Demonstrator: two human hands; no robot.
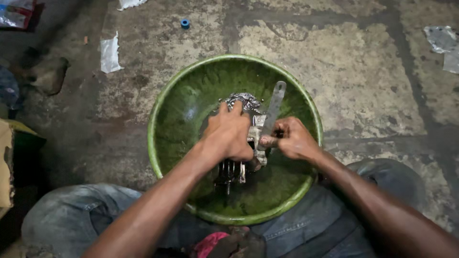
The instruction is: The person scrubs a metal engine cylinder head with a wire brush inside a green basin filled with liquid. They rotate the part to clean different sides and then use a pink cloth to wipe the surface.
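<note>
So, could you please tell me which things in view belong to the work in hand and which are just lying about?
In hand:
- green basin
- finned metal engine part, steadied by the left hand
- flat metal tool, held by the right hand

Lying about:
- blue cap
- torn plastic scrap
- clear wrapper
- stone

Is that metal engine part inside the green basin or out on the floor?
Inside: the metal part sits within the green basin's rim.
</note>
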